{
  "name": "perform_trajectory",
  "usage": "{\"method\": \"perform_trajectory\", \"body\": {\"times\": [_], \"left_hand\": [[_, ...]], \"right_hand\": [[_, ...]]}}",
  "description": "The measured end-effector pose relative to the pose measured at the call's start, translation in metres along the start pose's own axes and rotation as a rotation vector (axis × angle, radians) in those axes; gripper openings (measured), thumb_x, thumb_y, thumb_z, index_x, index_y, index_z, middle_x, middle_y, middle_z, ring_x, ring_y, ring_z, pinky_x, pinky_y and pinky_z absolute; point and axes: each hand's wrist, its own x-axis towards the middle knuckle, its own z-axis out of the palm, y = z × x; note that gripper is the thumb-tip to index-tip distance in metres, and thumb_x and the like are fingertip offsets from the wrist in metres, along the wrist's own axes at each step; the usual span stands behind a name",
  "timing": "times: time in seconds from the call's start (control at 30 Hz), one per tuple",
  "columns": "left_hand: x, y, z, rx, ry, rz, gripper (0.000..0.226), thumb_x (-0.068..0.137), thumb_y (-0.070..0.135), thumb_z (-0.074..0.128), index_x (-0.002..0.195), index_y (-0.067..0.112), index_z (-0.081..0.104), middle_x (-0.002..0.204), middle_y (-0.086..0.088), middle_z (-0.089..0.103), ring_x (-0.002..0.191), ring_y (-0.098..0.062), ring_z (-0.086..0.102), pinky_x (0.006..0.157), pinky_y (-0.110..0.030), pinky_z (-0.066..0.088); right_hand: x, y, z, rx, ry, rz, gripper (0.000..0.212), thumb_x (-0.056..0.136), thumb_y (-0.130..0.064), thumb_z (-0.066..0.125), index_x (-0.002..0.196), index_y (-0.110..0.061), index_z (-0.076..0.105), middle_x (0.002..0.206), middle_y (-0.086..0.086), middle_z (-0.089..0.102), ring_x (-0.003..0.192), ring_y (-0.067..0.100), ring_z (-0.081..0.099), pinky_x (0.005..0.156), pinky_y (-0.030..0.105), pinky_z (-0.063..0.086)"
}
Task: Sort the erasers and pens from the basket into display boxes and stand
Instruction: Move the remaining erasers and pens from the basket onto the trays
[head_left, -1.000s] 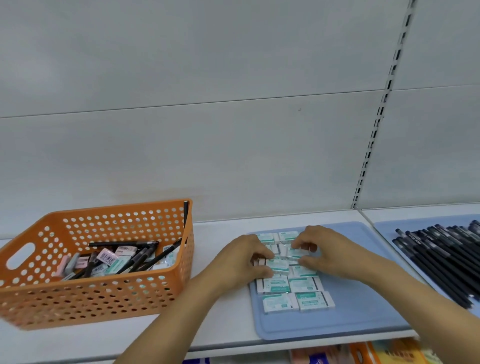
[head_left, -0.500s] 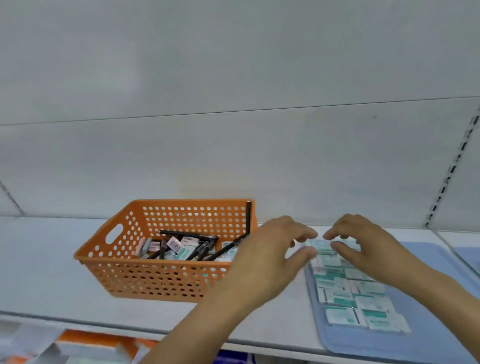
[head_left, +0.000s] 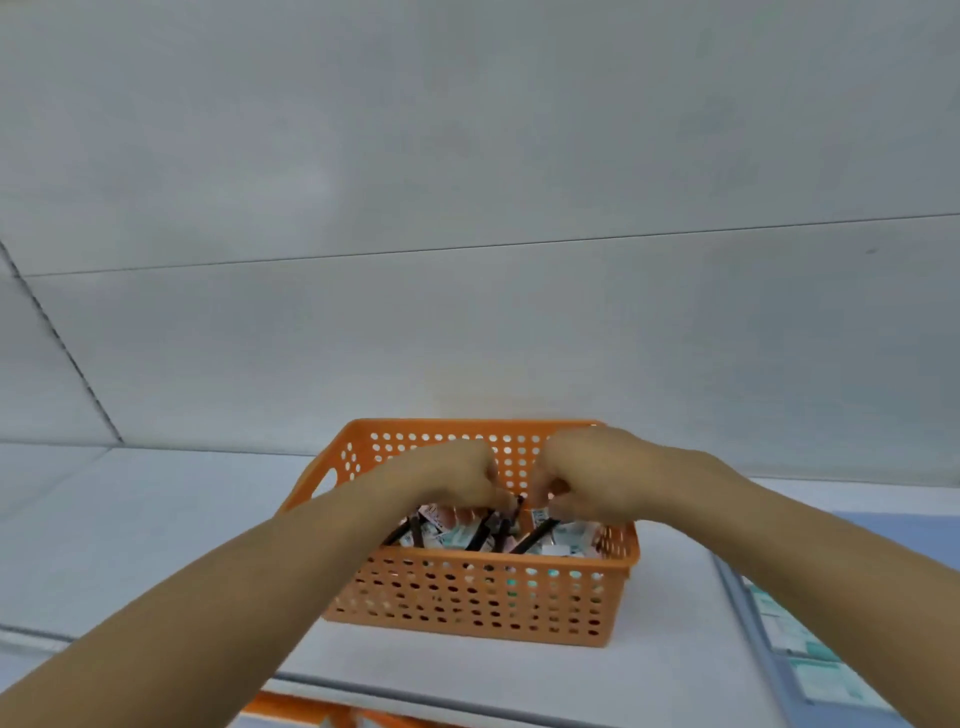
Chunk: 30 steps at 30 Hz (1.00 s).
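Note:
An orange perforated basket (head_left: 467, 597) stands on the white shelf in the middle of the view. Inside it lie black pens (head_left: 535, 538) mixed with small wrapped erasers (head_left: 462, 535). Both of my hands reach down into the basket from above. My left hand (head_left: 447, 478) has its fingers curled down among the pens. Close to its right, my right hand (head_left: 587, 478) also curls its fingertips into the pile. The picture is blurred and my fingertips are hidden, so I cannot tell whether either hand holds anything.
At the right edge lies a blue tray (head_left: 924, 530) with rows of green-and-white erasers (head_left: 826, 680). The white shelf (head_left: 156, 519) stretches left of the basket, backed by a grey wall panel. Orange items (head_left: 291, 706) show below the shelf's front edge.
Both hands left the erasers on the blue tray and moved left into the basket. My view swung left, so the tray now sits at the right edge.

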Motion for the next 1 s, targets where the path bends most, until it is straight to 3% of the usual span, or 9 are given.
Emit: {"method": "perform_trajectory", "body": {"times": [0.17, 0.33, 0.47, 0.53, 0.6, 0.67, 0.77, 0.9, 1.0], "left_hand": [[0.014, 0.021, 0.01, 0.296, -0.032, -0.055, 0.036, 0.081, 0.039, 0.074, 0.092, 0.007, 0.063, 0.084, -0.007, 0.065, 0.071, -0.023, 0.067, 0.061, -0.031, 0.057], [0.014, 0.018, 0.014, 0.32, -0.145, -0.132, 0.037, 0.089, 0.035, 0.063, 0.115, 0.008, 0.064, 0.095, -0.007, 0.064, 0.07, -0.018, 0.058, 0.061, -0.027, 0.05], [0.003, 0.005, -0.002, 0.266, -0.075, -0.076, 0.027, 0.098, 0.032, 0.047, 0.099, 0.01, 0.062, 0.083, -0.003, 0.059, 0.074, -0.018, 0.054, 0.071, -0.031, 0.046], [-0.005, -0.011, -0.013, -0.01, 0.033, -0.07, 0.03, 0.1, 0.03, 0.042, 0.094, 0.007, 0.062, 0.08, -0.007, 0.063, 0.073, -0.022, 0.06, 0.067, -0.032, 0.05], [-0.016, -0.029, -0.021, -0.503, 0.134, -0.024, 0.029, 0.101, 0.023, 0.041, 0.089, 0.003, 0.059, 0.074, -0.013, 0.063, 0.065, -0.024, 0.062, 0.061, -0.035, 0.055], [-0.027, -0.039, -0.025, -0.999, 0.165, 0.045, 0.024, 0.102, 0.018, 0.041, 0.084, 0.006, 0.051, 0.066, -0.009, 0.05, 0.05, -0.016, 0.048, 0.047, -0.027, 0.045], [-0.038, -0.039, -0.022, -1.579, 0.131, 0.077, 0.021, 0.102, 0.021, 0.045, 0.087, 0.008, 0.049, 0.063, -0.002, 0.041, 0.04, -0.007, 0.031, 0.032, -0.017, 0.027], [-0.051, -0.03, -0.02, -1.877, 0.074, 0.202, 0.033, 0.086, 0.038, 0.063, 0.082, 0.007, 0.055, 0.06, -0.001, 0.046, 0.033, -0.003, 0.028, 0.027, -0.014, 0.024], [-0.061, -0.038, -0.023, -1.903, 0.334, 0.244, 0.026, 0.094, 0.031, 0.057, 0.083, 0.008, 0.057, 0.054, 0.002, 0.046, 0.035, -0.004, 0.031, 0.028, -0.014, 0.025]], "right_hand": [[0.011, -0.007, 0.014, 0.059, -0.248, 0.037, 0.039, 0.088, -0.018, 0.057, 0.118, -0.041, 0.064, 0.093, -0.011, 0.058, 0.088, 0.016, 0.06, 0.077, 0.035, 0.055], [0.015, -0.013, 0.016, -0.05, -0.286, 0.021, 0.036, 0.087, -0.01, 0.056, 0.113, -0.032, 0.066, 0.099, -0.005, 0.06, 0.086, 0.02, 0.057, 0.07, 0.032, 0.049], [0.018, -0.016, 0.016, -0.093, -0.231, -0.041, 0.019, 0.083, -0.012, 0.061, 0.098, -0.023, 0.065, 0.083, -0.006, 0.055, 0.079, 0.02, 0.055, 0.067, 0.034, 0.049], [0.016, -0.014, 0.013, -0.074, -0.14, -0.051, 0.014, 0.083, -0.018, 0.062, 0.097, -0.021, 0.06, 0.076, -0.007, 0.052, 0.075, 0.019, 0.052, 0.064, 0.032, 0.046], [0.012, -0.011, 0.007, -0.024, 0.023, -0.042, 0.011, 0.086, -0.027, 0.059, 0.09, -0.023, 0.05, 0.072, -0.009, 0.048, 0.071, 0.016, 0.049, 0.063, 0.034, 0.045], [0.009, -0.008, 0.0, 0.085, 0.24, -0.009, 0.013, 0.088, -0.032, 0.058, 0.088, -0.026, 0.048, 0.078, -0.009, 0.055, 0.072, 0.013, 0.052, 0.068, 0.036, 0.049], [0.015, -0.014, -0.004, 0.364, 0.647, 0.001, 0.009, 0.088, -0.022, 0.062, 0.088, -0.026, 0.053, 0.082, -0.008, 0.061, 0.074, 0.008, 0.056, 0.069, 0.033, 0.05], [0.037, -0.037, -0.01, 0.275, 0.944, -0.226, 0.009, 0.082, -0.008, 0.067, 0.086, -0.015, 0.062, 0.078, -0.003, 0.059, 0.072, 0.013, 0.053, 0.06, 0.038, 0.049], [0.052, -0.052, -0.009, 0.144, 0.931, -0.395, 0.023, 0.08, -0.004, 0.063, 0.101, -0.015, 0.064, 0.09, 0.001, 0.063, 0.081, 0.017, 0.055, 0.056, 0.036, 0.05]]}}
